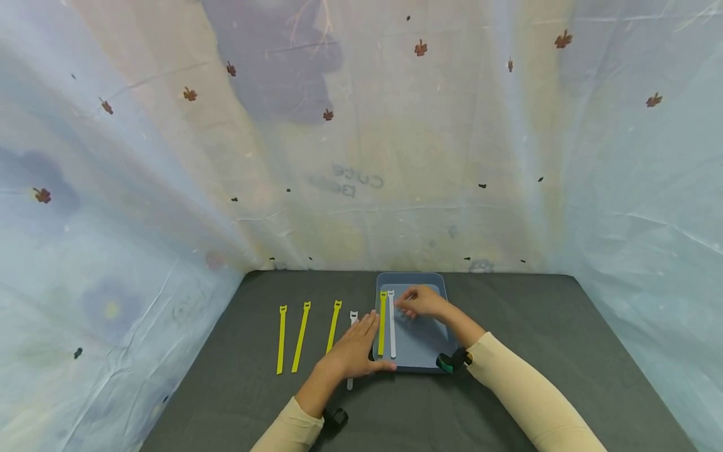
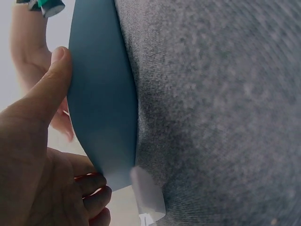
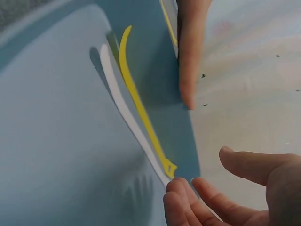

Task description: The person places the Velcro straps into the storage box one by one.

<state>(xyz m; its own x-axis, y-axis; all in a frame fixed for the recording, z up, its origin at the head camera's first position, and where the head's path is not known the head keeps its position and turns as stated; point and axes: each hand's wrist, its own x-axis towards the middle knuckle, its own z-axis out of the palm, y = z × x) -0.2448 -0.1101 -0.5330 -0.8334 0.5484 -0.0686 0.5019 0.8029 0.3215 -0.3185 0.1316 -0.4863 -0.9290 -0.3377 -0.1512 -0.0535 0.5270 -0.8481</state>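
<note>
The blue-grey tray (image 1: 419, 342) lies beneath the fingers of the right hand (image 1: 422, 302). The left hand (image 1: 353, 353), fingers extended, thumb spread, touches its near-left corner, probably against sliding. The right fingers, loosely bent, hold nothing visible; just left, a white cable tie (image 1: 392, 326) and yellow cable tie (image 1: 382, 326) lie paired, perhaps for order.

tray (image 1: 420, 342): matt plastic | straps (image 1: 382, 326): smooth plastic | tablecloth (image 2: 225, 113): rough, matt | curtain (image 1: 395, 138): slightly glossy

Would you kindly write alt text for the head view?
A person's left grip rests at the near left corner of a blue tray; the right grip is near a white strap and a yellow strap inside. Three more yellow straps and another white strap lie leftward on dark cloth.
</note>
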